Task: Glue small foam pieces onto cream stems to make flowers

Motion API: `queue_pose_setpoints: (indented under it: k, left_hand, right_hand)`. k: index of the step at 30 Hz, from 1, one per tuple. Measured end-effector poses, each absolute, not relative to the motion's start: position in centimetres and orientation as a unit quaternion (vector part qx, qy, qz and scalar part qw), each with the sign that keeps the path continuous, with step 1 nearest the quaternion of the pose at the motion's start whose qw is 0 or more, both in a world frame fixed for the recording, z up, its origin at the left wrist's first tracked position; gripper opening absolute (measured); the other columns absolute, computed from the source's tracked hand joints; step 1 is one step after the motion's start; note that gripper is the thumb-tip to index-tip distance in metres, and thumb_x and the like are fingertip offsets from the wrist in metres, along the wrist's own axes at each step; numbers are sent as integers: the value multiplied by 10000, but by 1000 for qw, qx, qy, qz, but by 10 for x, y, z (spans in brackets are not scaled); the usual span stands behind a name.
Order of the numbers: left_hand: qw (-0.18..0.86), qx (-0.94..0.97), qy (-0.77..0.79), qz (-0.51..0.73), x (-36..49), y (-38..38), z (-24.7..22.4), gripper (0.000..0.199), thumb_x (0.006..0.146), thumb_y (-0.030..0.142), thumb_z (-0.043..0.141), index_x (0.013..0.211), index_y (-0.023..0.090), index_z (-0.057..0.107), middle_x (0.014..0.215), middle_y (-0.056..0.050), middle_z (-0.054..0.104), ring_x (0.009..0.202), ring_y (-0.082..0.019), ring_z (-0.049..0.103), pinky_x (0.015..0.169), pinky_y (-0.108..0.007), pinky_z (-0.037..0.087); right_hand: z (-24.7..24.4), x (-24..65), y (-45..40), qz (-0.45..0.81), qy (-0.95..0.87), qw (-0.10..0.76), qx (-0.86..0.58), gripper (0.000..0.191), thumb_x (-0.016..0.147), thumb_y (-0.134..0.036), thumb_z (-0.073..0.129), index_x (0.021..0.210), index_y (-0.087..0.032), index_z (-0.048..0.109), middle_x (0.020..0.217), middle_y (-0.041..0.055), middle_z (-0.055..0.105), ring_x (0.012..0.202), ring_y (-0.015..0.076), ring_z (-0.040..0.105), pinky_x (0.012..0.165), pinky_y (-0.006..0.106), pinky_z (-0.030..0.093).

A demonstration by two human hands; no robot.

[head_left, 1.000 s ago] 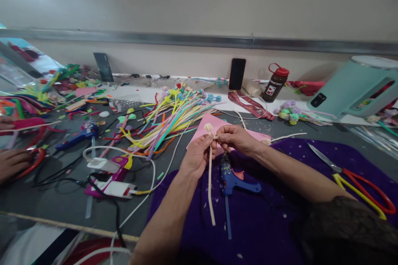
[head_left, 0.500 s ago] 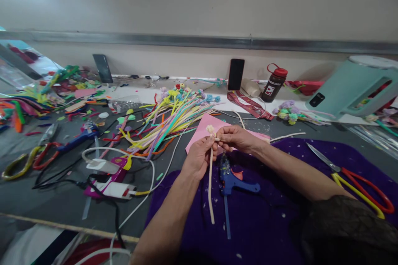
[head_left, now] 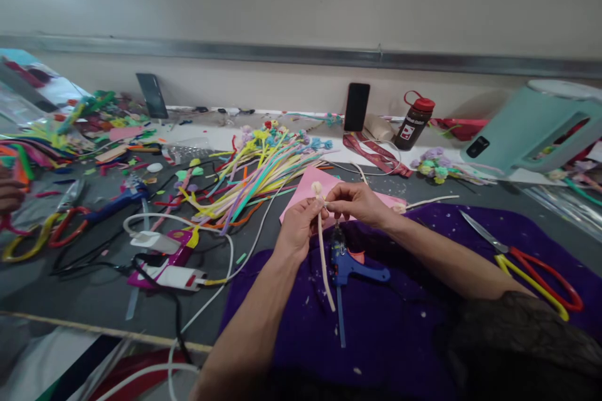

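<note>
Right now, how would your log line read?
left grip: cream stem | right grip: closed near cream flower | blue glue gun: on purple cloth

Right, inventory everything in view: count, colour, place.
Table: 1, dark grey, throughout
Pink sheet: 1, pink, centre
Cloth: 1, purple, front right
Cream stems: at least 2, cream, one held, one by the sheet
Glue guns: 2, blue, one on the cloth, one left
Scissors: 2 pairs, red-and-yellow, far right and left
Power strip: 1, magenta, left
Stem bundle: uncountable, multicoloured, centre
Phones: 2, dark, leaning at back
Lanyard: 1, red, back centre
Bottle: 1, brown, red-lidded, back right
Flower bunch: 1, pastel, right
Kettle: 1, mint, far right
Co-worker's hand: 1, left edge
Left hand: 1, bare, on stem
Right hand: 1, bare, at its flower end
</note>
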State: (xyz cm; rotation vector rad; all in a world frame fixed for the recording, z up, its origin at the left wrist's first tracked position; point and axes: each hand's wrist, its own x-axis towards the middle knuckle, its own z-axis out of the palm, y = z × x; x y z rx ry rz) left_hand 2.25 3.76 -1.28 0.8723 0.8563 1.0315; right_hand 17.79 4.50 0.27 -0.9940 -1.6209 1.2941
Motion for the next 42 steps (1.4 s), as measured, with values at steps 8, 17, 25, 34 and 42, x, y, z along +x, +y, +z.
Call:
queue_pose_setpoints:
  k: [8, 17, 25, 34, 42]
  left_hand:
    - [658, 410, 401, 488, 21, 35, -10, 247, 622, 368, 694, 713, 143, 649, 607, -1, 603, 482, -64, 498, 443, -168, 356]
    - [665, 405, 412, 474, 21, 33, -5, 249, 600, 371, 704, 673, 144, 633, 557, 8, 590, 437, -52, 463, 428, -164, 342]
    - [681, 379, 405, 479, 12, 40, -6, 256, 602, 363, 707, 663, 135, 607, 583, -8, 603, 466, -69, 492, 446, -174, 367]
    - [583, 440, 456, 508, 12, 40, -6, 268, 558, 353, 723, 693, 143, 625, 551, -1, 615, 446, -74, 494, 431, -184, 346]
    - [504, 497, 499, 499, 7, 42, -4, 263, 552, 344, 724, 684, 139, 624, 514, 12, 588, 413, -66, 462, 403, -182, 317]
  right_hand:
    - [5, 179, 44, 553, -612, 392, -408, 230, 697, -349, 645, 687, -124, 594, 559, -15, 572, 448, 65, 497, 414, 176, 362]
    - [9, 179, 46, 591, -595, 335, -430, 272, 690, -393, 640, 701, -127, 583, 537, -20, 559, 425, 66, 477, 400, 176, 333]
    - [9, 202, -10, 293, -833, 101, -458, 314, 740, -442, 575, 879, -162, 608, 783, 51, 614, 694, 172, 559, 608, 269, 419]
    - [-14, 192, -53, 95, -853, 9, -513, 343, 727, -359, 544, 1003, -155, 556, 939, 108, 552, 857, 242, 509, 752, 350, 400]
    - [1, 211, -48, 375, -720, 261, -523, 234, 701, -261, 525, 923, -189, 535, 834, 35, 588, 724, 173, 527, 648, 278, 416]
